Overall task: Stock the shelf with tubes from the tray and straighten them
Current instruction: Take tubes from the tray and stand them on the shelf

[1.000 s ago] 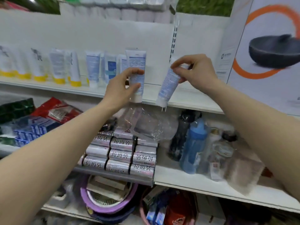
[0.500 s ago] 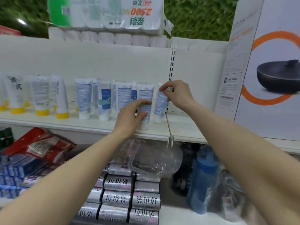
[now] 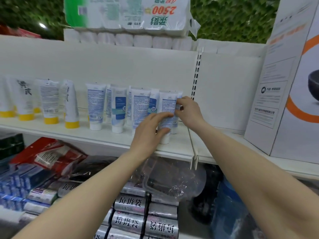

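Several white tubes with blue labels stand cap-down on the white shelf (image 3: 107, 138). My left hand (image 3: 148, 133) grips the front tube (image 3: 167, 107) at the right end of the row, fingers and thumb round its lower half. My right hand (image 3: 189, 110) pinches the upper part of the tube behind it (image 3: 179, 98), which stands close to the slotted upright. Other blue-label tubes (image 3: 95, 104) stand to the left. A clear plastic tray (image 3: 165, 176) lies on the level below, under my arms.
Yellow-capped tubes (image 3: 50, 100) stand at the shelf's left. A large pan box (image 3: 293, 94) fills the right. Toilet paper packs (image 3: 127, 12) sit on top. Silver rolls (image 3: 131, 221), a red bag (image 3: 50, 156) and a blue bottle (image 3: 231, 204) lie below.
Both hands carried their tubes from mid-air to the shelf and set them upright at the right end of the row. The view has tilted up and closer.
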Available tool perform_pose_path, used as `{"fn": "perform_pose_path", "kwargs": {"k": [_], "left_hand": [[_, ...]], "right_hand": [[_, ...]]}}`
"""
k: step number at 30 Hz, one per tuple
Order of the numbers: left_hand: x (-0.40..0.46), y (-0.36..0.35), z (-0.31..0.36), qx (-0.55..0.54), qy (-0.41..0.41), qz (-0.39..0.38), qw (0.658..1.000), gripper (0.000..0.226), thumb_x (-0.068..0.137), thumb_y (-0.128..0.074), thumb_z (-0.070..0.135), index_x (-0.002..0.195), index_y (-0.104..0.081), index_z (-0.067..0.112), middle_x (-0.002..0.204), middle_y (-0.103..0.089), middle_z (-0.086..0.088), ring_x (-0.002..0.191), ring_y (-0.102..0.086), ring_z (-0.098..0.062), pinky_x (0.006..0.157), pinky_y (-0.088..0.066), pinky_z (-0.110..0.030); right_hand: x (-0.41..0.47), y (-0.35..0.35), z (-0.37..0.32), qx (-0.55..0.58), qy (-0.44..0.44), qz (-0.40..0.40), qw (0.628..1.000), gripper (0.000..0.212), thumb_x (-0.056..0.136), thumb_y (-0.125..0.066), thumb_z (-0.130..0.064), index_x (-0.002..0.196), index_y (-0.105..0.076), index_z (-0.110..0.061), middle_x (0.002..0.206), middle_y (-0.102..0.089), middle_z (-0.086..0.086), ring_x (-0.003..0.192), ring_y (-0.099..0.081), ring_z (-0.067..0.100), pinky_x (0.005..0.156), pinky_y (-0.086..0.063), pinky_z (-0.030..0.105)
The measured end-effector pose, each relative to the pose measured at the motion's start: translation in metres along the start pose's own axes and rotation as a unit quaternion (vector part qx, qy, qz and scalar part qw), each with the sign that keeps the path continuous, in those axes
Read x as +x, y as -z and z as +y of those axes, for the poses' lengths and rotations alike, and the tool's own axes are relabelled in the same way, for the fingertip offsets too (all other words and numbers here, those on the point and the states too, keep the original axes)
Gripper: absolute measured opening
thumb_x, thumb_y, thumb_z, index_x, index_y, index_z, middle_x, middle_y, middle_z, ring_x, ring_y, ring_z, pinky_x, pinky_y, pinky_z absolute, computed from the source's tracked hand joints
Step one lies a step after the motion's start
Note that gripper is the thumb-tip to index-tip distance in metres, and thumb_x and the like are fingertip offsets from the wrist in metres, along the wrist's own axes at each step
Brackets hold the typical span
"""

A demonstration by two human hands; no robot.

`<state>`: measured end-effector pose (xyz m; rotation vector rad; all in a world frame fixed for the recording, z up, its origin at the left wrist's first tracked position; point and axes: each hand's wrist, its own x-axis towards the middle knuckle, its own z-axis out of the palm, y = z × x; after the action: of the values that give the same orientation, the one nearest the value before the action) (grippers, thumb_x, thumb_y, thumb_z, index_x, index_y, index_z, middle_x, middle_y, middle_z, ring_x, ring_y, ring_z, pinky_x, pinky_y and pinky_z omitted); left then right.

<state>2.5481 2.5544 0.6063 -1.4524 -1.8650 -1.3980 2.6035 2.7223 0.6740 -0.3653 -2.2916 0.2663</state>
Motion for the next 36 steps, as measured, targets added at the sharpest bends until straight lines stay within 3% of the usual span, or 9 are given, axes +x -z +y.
{"fn": "perform_pose_path", "kwargs": {"k": [9,14,19,23,28,36], "left_hand": [[-0.001,-0.004,-0.003,0.025,-0.007,0.004,1.000,0.041,0.090,-0.062,0.027,0.129,-0.052,0.037,0.127,-0.054,0.007,0.113,-0.052,-0.012,0.090,-0.050,-0.041],[-0.004,-0.002,0.002,0.060,-0.008,-0.003,0.998,0.045,0.089,-0.063,0.027,0.132,-0.051,0.036,0.129,-0.053,0.004,0.115,-0.051,-0.015,0.093,-0.049,-0.040],[-0.014,0.005,0.016,0.108,0.002,0.017,0.994,0.049,0.090,-0.062,0.028,0.137,-0.048,0.031,0.136,-0.046,-0.003,0.125,-0.042,-0.021,0.100,-0.035,-0.031],[-0.036,0.010,0.035,0.127,0.013,0.053,0.990,0.051,0.093,-0.058,0.028,0.141,-0.040,0.027,0.143,-0.042,-0.004,0.134,-0.035,-0.021,0.102,-0.026,-0.026],[-0.077,0.002,0.065,0.131,0.021,0.046,0.990,0.049,0.092,-0.059,0.023,0.138,-0.044,0.022,0.138,-0.045,-0.006,0.129,-0.039,-0.024,0.103,-0.031,-0.031],[-0.182,-0.057,0.096,0.122,0.000,-0.030,0.992,0.044,0.091,-0.058,0.021,0.134,-0.049,0.020,0.132,-0.049,-0.006,0.122,-0.044,-0.023,0.102,-0.032,-0.028]], "right_hand": [[-0.002,-0.007,0.007,-0.001,0.001,-0.022,1.000,0.032,0.088,-0.062,-0.019,0.120,-0.063,-0.023,0.111,-0.056,0.003,0.098,-0.057,0.023,0.090,-0.045,0.037],[-0.020,0.006,0.009,-0.030,0.006,-0.039,0.999,0.039,0.093,-0.057,-0.019,0.131,-0.054,-0.027,0.131,-0.049,0.004,0.111,-0.053,0.023,0.095,-0.040,0.031],[-0.057,0.035,0.008,-0.100,0.039,-0.022,0.994,0.039,0.098,-0.048,-0.027,0.137,-0.048,-0.030,0.138,-0.043,0.004,0.112,-0.053,0.024,0.092,-0.042,0.034],[-0.101,0.059,0.003,-0.144,0.088,-0.003,0.986,0.038,0.099,-0.045,-0.033,0.137,-0.049,-0.027,0.135,-0.046,0.005,0.117,-0.048,0.025,0.090,-0.046,0.039],[-0.171,0.078,0.007,-0.192,0.148,0.012,0.970,0.038,0.098,-0.047,-0.033,0.135,-0.051,-0.022,0.126,-0.052,0.009,0.106,-0.051,0.030,0.084,-0.047,0.042],[-0.317,0.074,0.044,-0.189,0.120,-0.007,0.975,0.037,0.097,-0.045,-0.030,0.126,-0.057,-0.012,0.113,-0.057,0.014,0.094,-0.053,0.034,0.081,-0.047,0.044]]}}
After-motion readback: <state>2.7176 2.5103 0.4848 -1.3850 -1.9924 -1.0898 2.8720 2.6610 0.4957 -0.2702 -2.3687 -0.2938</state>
